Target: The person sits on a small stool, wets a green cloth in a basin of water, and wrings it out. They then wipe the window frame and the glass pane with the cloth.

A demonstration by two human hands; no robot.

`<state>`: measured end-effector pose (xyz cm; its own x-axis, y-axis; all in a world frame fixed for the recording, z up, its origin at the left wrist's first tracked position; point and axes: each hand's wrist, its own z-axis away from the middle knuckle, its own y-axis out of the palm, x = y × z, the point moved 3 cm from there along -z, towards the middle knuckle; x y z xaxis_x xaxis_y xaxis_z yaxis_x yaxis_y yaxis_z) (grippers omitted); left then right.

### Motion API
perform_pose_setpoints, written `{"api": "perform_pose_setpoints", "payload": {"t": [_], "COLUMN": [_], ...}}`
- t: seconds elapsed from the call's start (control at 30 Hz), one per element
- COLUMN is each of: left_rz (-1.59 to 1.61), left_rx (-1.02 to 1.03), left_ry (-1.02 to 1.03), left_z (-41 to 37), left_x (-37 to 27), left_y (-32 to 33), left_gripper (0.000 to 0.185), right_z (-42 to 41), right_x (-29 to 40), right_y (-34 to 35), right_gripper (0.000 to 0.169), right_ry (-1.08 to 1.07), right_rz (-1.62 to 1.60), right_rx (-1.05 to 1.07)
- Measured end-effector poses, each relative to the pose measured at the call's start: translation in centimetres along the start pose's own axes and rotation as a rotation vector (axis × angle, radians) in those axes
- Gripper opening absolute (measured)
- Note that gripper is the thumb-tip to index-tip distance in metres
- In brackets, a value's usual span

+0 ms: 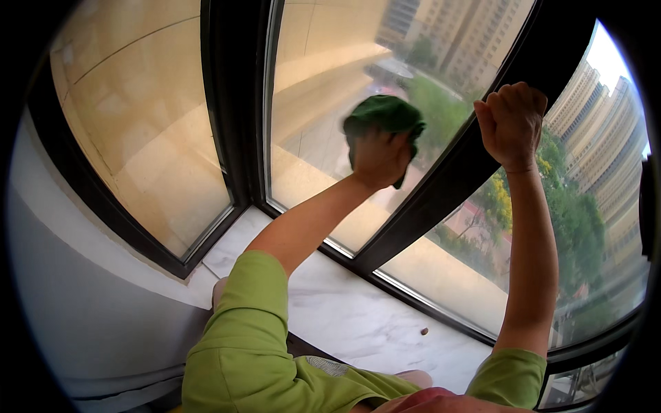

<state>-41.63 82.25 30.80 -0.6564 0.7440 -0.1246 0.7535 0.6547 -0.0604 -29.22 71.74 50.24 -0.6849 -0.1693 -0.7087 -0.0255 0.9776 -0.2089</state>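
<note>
My left hand [379, 157] presses a bunched dark green cloth [384, 112] against the middle window pane [320, 103]. The cloth spreads out above the fingers, and one corner hangs down beside the wrist. Higher and to the right, my right hand [514, 121] is curled closed against the dark window mullion [454, 139]. Its fingertips are turned away, so whether they hook around the frame's edge is hard to see. Both arms are raised, in short light green sleeves.
Below the panes runs a white marbled windowsill [330, 299] with a small brown object [424, 331] on it. Dark framing [232, 103] marks the corner with the left pane [144, 124]. A pale wall [103, 289] stands at the left. Buildings and trees show through the glass.
</note>
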Motion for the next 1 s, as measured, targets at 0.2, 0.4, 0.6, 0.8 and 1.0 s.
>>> {"api": "perform_pose_setpoints", "payload": {"t": [0.2,0.4,0.6,0.8,1.0], "left_rz": [-0.023,-0.079,-0.24,-0.301,-0.341], "left_rx": [-0.25,-0.372,-0.202,-0.16,-0.214], "left_ry": [0.097,0.088,-0.245,-0.427,-0.298], "left_z": [-11.0,-15.6,-15.6,-12.2,-9.6], "left_x": [-2.6,2.4,9.0,18.7,20.8], "left_y": [-0.1,-2.1,-2.2,-3.4,-3.8], "left_gripper": [0.036,0.044,0.052,0.056,0.053], "right_z": [0.1,0.3,0.0,-0.8,-1.0], "right_x": [-0.1,0.0,0.4,0.6,0.6], "right_y": [-0.5,-0.5,-0.2,-0.3,0.1], "right_gripper": [0.022,0.024,0.03,0.033,0.031], "right_ry": [0.01,0.002,-0.043,-0.081,-0.086], "right_rz": [-0.006,-0.024,-0.016,-0.003,-0.037], "right_rx": [0.015,-0.007,-0.026,0.002,-0.008]}}
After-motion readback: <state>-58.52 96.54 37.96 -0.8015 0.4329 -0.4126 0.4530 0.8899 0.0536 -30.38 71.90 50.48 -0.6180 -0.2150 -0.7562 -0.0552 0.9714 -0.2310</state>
